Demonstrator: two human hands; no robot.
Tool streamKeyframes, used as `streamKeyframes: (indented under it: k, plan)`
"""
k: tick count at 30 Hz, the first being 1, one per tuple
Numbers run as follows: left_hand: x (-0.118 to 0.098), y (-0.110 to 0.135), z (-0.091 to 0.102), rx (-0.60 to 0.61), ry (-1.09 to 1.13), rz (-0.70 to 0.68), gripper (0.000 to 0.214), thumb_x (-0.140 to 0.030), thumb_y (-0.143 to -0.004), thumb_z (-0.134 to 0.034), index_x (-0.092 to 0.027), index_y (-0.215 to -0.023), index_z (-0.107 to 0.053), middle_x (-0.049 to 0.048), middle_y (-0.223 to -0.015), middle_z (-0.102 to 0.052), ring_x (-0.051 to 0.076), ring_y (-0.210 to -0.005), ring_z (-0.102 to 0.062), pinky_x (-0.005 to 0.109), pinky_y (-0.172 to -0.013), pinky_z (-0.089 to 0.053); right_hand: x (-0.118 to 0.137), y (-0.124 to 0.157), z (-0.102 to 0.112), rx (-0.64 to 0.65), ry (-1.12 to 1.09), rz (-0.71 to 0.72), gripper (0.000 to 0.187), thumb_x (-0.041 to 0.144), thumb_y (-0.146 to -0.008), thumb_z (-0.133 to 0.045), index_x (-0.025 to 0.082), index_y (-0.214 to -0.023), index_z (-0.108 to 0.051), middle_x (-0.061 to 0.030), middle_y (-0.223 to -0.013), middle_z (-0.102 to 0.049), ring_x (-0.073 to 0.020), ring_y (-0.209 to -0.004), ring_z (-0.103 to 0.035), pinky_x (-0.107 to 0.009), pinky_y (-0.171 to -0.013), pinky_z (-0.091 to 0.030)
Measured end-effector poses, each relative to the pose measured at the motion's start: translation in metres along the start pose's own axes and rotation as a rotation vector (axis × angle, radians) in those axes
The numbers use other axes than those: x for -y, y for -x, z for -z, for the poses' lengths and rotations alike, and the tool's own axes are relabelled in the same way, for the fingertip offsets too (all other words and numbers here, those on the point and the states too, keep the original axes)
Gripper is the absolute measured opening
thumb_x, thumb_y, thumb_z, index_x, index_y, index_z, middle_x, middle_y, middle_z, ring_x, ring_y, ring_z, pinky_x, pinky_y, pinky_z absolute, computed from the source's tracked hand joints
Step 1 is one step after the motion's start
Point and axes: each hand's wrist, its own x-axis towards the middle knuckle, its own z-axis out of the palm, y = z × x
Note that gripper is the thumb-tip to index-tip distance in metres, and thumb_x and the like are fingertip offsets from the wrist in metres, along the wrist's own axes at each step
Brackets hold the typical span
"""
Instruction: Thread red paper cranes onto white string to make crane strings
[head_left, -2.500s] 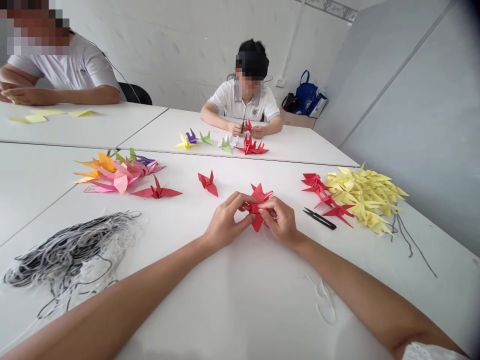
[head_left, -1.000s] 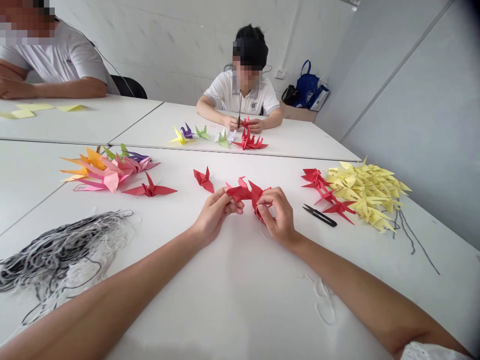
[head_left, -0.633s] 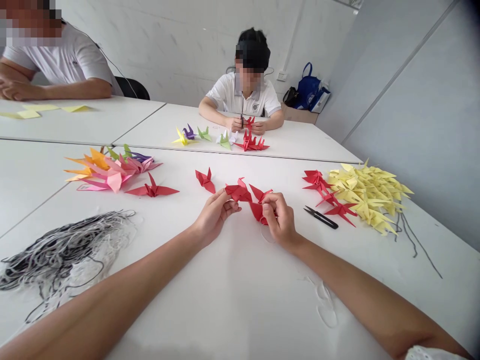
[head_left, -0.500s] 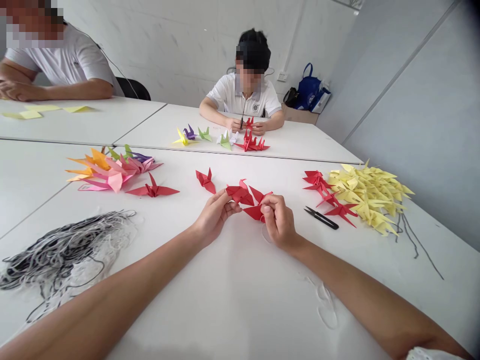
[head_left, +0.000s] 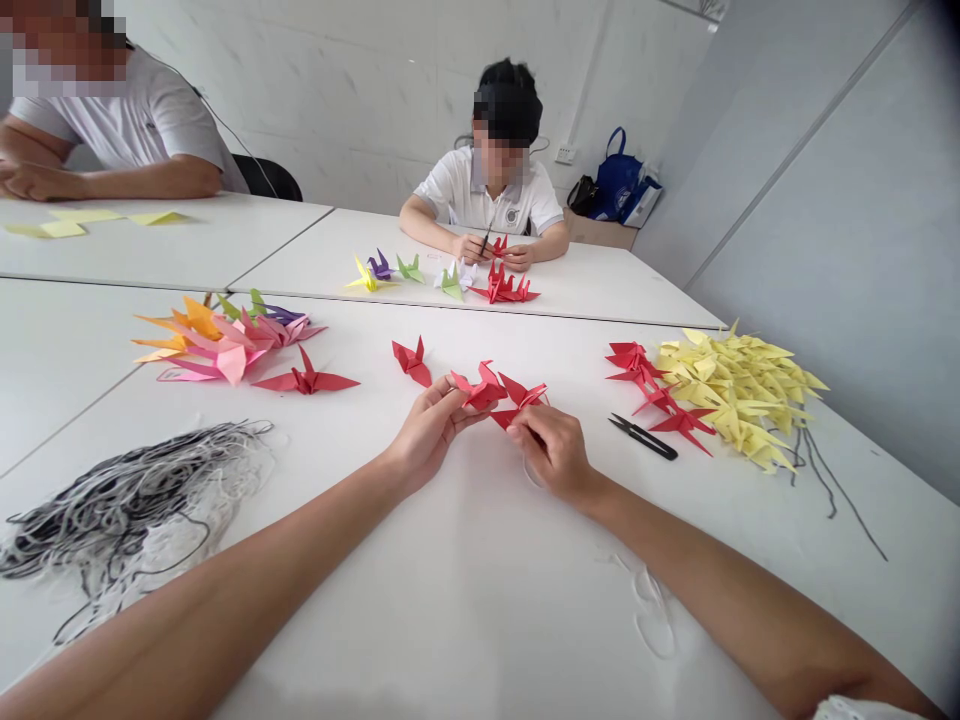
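**Left hand:** The left hand holds its fingers in a narrow pinch on a folded red paper crane.

**Right hand:** The right hand curls its fingers narrowly onto a second folded red paper crane, just beside the first.

**Nearby:** A thin white thread loop lies just under the right hand. Black steel thread snips sit to the right.

**Surface:** The white table surface carries a heap of pale yellow paper cranes, a cluster of red paper cranes, a lone red paper crane, mixed pink and orange paper cranes, and a tangle of grey and white thread.

**Across:** A seated person in a white polo shirt works at the adjoining table.
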Motion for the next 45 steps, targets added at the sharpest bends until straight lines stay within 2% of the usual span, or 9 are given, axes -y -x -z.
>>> streamKeyframes:
  k: [4,7,11,17,21,31,37,41,45]
  plan:
    - [-0.001,0.001,-0.002,0.014,-0.029,-0.014,0.011,-0.028,-0.086,-0.067,-0.017,-0.085,-0.065,0.0017,-0.090,-0.066,0.018,-0.097,-0.065,0.040,-0.103,-0.044,0.001,-0.001,0.000,0.073,0.012,-0.024,0.017,0.018,-0.098,-0.040,0.020,-0.085,-0.050,0.0006,-0.066,-0.053,-0.0136,-0.058,-0.047,-0.026,-0.059,-0.039]
    - [-0.001,0.001,-0.003,0.016,-0.040,-0.017,0.012,-0.029,-0.085,-0.068,-0.018,-0.084,-0.065,0.0011,-0.088,-0.064,0.017,-0.096,-0.064,0.040,-0.103,-0.044,0.002,-0.002,0.000,0.116,0.027,-0.061,0.015,0.019,-0.098,-0.041,0.021,-0.086,-0.049,0.0001,-0.069,-0.055,-0.0143,-0.060,-0.050,-0.025,-0.061,-0.040]
    - [0.000,0.001,-0.003,0.009,-0.049,-0.017,0.009,-0.025,-0.086,-0.066,-0.017,-0.082,-0.064,0.0007,-0.087,-0.063,0.017,-0.095,-0.063,0.040,-0.102,-0.044,0.001,-0.002,0.000,0.109,0.053,-0.086,0.016,0.020,-0.099,-0.041,0.021,-0.084,-0.048,0.0016,-0.064,-0.054,-0.0142,-0.056,-0.048,-0.026,-0.058,-0.037]
    - [0.000,0.001,-0.004,-0.009,-0.039,-0.027,0.005,-0.021,-0.085,-0.064,-0.017,-0.081,-0.062,0.0001,-0.086,-0.063,0.016,-0.092,-0.063,0.039,-0.101,-0.045,0.000,0.000,-0.001,0.126,0.056,-0.091,0.015,0.018,-0.097,-0.045,0.021,-0.085,-0.052,0.0007,-0.068,-0.057,-0.0142,-0.061,-0.051,-0.026,-0.065,-0.041]
    - [0.001,0.002,-0.004,-0.013,-0.057,-0.033,0.005,-0.021,-0.085,-0.063,-0.018,-0.081,-0.061,-0.0004,-0.084,-0.062,0.015,-0.089,-0.061,0.037,-0.098,-0.046,-0.002,0.001,-0.003,0.123,0.056,-0.113,0.014,0.017,-0.096,-0.047,0.021,-0.085,-0.054,0.0004,-0.068,-0.058,-0.0148,-0.061,-0.052,-0.026,-0.064,-0.042]
    - [-0.003,0.006,-0.010,-0.012,-0.115,-0.037,0.011,-0.021,-0.083,-0.063,-0.019,-0.076,-0.054,-0.0027,-0.077,-0.059,0.013,-0.077,-0.058,0.029,-0.081,-0.046,-0.004,0.002,-0.004,0.124,0.042,-0.147,0.016,0.019,-0.097,-0.045,0.021,-0.085,-0.054,0.0009,-0.066,-0.057,-0.0146,-0.058,-0.049,-0.027,-0.058,-0.038]
    - [-0.001,0.008,-0.013,0.059,-0.168,-0.086,0.006,-0.021,-0.085,-0.064,-0.020,-0.087,-0.058,-0.0006,-0.089,-0.064,0.013,-0.083,-0.061,0.028,-0.082,-0.048,-0.004,-0.001,-0.002,0.112,-0.122,-0.210,0.017,0.022,-0.097,-0.044,0.021,-0.081,-0.050,0.0025,-0.065,-0.052,-0.0125,-0.056,-0.044,-0.026,-0.055,-0.036]
    - [0.002,0.012,-0.014,0.128,-0.294,-0.151,0.016,-0.026,-0.087,-0.065,-0.021,-0.101,-0.060,0.0032,-0.095,-0.067,0.017,-0.091,-0.063,0.031,-0.084,-0.050,-0.006,-0.004,0.000,0.084,-0.259,-0.280,0.021,0.026,-0.096,-0.048,0.021,-0.076,-0.048,0.0038,-0.063,-0.045,-0.0112,-0.054,-0.039,-0.025,-0.051,-0.034]
    - [0.002,0.014,-0.015,0.098,-0.425,-0.233,0.021,-0.030,-0.086,-0.067,-0.022,-0.106,-0.063,0.0065,-0.102,-0.068,0.022,-0.100,-0.064,0.034,-0.088,-0.050,-0.009,-0.003,-0.001,0.093,-0.383,-0.347,0.020,0.030,-0.097,-0.048,0.020,-0.081,-0.053,0.0031,-0.064,-0.047,-0.0106,-0.054,-0.040,-0.023,-0.049,-0.035]
